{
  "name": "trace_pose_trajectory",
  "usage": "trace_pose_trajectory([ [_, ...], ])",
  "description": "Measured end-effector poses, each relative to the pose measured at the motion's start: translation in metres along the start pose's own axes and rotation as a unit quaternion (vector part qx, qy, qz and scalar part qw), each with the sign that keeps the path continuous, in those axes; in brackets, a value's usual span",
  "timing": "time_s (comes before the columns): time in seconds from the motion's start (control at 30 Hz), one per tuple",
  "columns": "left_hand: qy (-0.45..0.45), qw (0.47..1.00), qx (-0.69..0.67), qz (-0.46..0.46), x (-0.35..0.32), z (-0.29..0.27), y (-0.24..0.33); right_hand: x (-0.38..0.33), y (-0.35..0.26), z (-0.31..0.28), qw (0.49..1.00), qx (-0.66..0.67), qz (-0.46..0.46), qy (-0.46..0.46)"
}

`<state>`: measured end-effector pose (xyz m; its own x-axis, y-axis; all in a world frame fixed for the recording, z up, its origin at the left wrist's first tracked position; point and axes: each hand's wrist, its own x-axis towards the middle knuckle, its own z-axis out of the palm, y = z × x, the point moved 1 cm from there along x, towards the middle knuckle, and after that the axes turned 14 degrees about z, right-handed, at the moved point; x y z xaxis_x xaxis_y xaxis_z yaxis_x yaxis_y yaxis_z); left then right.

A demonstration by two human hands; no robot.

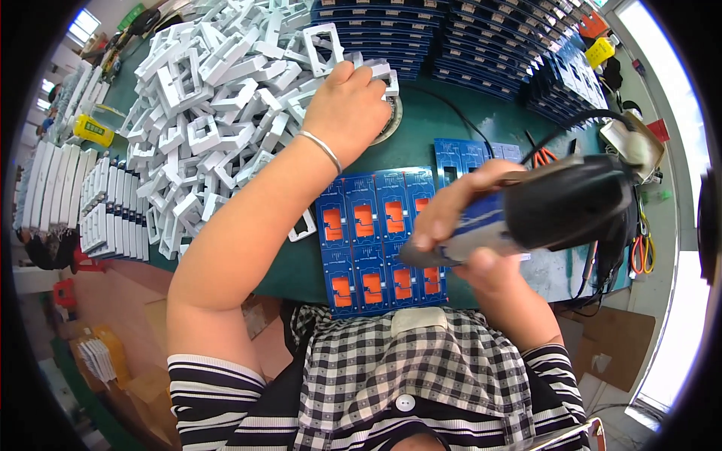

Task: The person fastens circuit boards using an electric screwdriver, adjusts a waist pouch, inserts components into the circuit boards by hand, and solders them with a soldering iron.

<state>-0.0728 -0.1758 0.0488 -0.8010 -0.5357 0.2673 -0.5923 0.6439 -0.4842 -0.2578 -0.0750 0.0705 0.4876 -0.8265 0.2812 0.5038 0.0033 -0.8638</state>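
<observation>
Holding a handheld tool, bulky, black-ended, blue in the middle

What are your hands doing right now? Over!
Left hand: at the white frames, grip unclear. Right hand: holding blue-and-black tool. Blue panel: on green table, partly hidden by tool and right hand.

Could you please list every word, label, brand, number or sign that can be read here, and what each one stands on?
I won't copy out wording, but print shows here:
Yellow label at far left: dark print, left unquoted.
Yellow item at upper right: marks too small to read.
Blue circuit panel: fine white print, too small to read.
Handheld tool: pale marks, too blurred to read.
</observation>
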Motion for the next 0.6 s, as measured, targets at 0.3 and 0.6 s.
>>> trace_pose_trajectory([
  [0.3, -0.122, 0.992, -0.01, 0.01, 0.016, 0.0, -0.012, -0.008, -0.034, -0.014, 0.997, -0.002, -0.045, 0.068],
  [0.6, -0.001, 1.0, -0.008, 0.01, 0.01, -0.006, -0.015, -0.017, -0.034, -0.021, 0.991, 0.014, -0.053, 0.12],
])
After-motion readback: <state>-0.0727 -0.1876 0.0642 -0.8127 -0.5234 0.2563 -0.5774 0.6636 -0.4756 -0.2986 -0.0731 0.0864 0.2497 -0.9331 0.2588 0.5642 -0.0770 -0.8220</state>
